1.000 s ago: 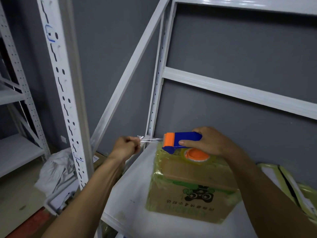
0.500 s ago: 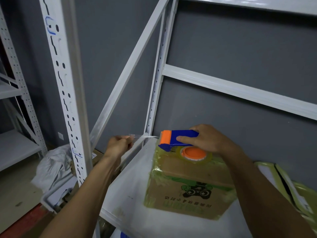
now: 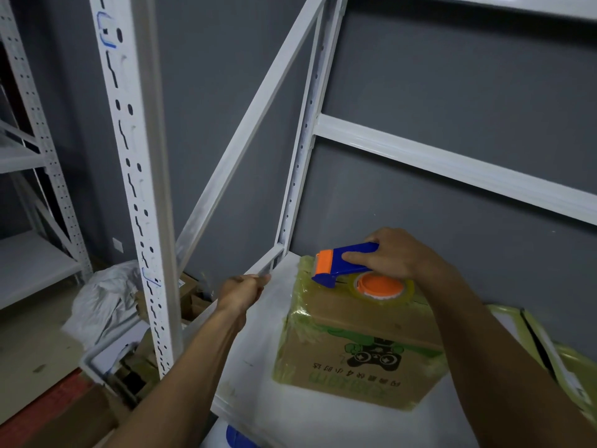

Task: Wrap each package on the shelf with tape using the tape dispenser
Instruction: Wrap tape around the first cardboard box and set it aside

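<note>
One box (image 3: 361,344) is being seen on the white shelf (image 3: 258,367), close to its left edge, with bare room in front. It is brown with shiny tape around it. One blue and orange dispenser (image 3: 347,265) is being gripped on top by the right hand (image 3: 392,253). The left hand (image 3: 242,291) is being kept closed; anything inside cannot be told.
</note>
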A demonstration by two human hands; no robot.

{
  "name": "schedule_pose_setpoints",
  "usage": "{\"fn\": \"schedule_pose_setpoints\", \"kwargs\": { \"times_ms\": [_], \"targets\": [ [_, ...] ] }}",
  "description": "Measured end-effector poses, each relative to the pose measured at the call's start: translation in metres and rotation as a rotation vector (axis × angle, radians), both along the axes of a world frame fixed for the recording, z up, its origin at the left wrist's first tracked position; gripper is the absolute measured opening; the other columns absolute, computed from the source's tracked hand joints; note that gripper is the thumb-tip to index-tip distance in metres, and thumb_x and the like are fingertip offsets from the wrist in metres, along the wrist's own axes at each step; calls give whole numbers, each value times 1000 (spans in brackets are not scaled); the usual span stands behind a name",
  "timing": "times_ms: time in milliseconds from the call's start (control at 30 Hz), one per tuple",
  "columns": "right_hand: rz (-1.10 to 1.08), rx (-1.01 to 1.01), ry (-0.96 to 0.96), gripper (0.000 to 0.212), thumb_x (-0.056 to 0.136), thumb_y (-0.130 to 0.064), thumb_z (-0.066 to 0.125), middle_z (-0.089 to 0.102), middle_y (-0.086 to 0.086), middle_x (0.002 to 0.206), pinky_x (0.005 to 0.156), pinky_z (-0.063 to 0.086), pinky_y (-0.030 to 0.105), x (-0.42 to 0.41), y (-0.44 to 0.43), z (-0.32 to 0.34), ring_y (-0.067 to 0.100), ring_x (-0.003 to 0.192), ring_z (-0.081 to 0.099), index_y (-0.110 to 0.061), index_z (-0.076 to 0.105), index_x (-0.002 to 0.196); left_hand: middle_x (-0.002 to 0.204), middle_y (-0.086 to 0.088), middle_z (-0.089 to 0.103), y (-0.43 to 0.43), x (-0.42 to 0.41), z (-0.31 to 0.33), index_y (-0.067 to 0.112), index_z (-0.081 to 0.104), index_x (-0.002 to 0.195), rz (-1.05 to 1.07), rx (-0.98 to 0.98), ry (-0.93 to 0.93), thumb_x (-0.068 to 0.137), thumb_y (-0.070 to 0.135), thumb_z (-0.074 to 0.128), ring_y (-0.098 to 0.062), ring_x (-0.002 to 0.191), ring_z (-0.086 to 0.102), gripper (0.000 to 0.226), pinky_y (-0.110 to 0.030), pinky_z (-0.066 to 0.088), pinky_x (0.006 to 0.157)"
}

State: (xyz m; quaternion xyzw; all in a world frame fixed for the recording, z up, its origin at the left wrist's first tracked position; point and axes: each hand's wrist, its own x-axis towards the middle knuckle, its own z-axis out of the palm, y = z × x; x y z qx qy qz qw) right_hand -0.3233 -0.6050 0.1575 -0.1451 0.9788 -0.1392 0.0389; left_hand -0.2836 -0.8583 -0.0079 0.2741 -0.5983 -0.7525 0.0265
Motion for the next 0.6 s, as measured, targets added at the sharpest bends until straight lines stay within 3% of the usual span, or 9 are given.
{"fn": "schedule_pose_setpoints", "kwargs": {
  "times_ms": [67, 133, 233, 367, 500, 533, 600],
  "targets": [
    [0, 29, -20, 51, 87, -63, 70, 61, -1, 63, 56, 38, 24, -3, -3, -1, 11, 57, 57, -16, 61, 69, 54, 1, 46, 2, -1, -8, 14, 55, 60, -29, -18, -43, 84, 17, 80, -17, 56, 42, 35, -28, 42, 72],
    [-3, 47, -43, 52, 86, -63, 71, 58, -1, 61, 56, 37, 24, -5, -5, -3, 11, 56, 55, -17, 57, 66, 61, 0, 54, 6, 1, -13, 8, 69, 75, -37, -16, -60, 83, 18, 84, -16, 61, 49, 19, -29, 47, 79],
    [-6, 60, -54, 54, 84, -64, 72, 59, 1, 63, 57, 38, 25, -8, -8, -5, 13, 57, 55, -15, 57, 67, 75, -1, 65, 13, 2, -22, 4, 74, 92, -61, -8, -51, 80, 19, 87, -18, 75, 60, 23, -33, 53, 89],
    [-21, 39, -47, 53, 82, -65, 74, 70, 4, 82, 66, 47, 30, -10, -9, -12, 14, 70, 62, -12, 69, 85, 90, -2, 72, 28, 1, -28, 5, 71, 99, -71, -13, -61, 80, 20, 87, -16, 87, 67, 29, -35, 54, 97],
    [-1, -70, 12, 44, 82, -58, 78, 65, 0, 92, 66, 47, 30, -7, -7, -20, 15, 80, 62, -19, 60, 95, 97, -3, 71, 30, 1, -29, 12, 71, 86, -170, -49, -93, 85, 22, 82, -17, 88, 67, 15, -34, 55, 96],
    [4, -120, 24, 44, 81, -55, 81, 64, 0, 93, 65, 47, 30, -6, -6, -21, 16, 81, 63, -20, 59, 97, 100, -4, 70, 29, 0, -29, 13, 69, 87, -187, -81, -102, 85, 24, 83, -20, 94, 68, 18, -34, 55, 94],
    [26, -177, 82, 44, 78, -52, 84, 61, -1, 97, 66, 48, 29, -3, -5, -24, 16, 84, 62, -23, 57, 97, 108, -5, 66, 26, -1, -27, 13, 63, 107, -209, -149, -125, 80, 30, 87, -25, 106, 65, 40, -34, 52, 91]
  ]
}}
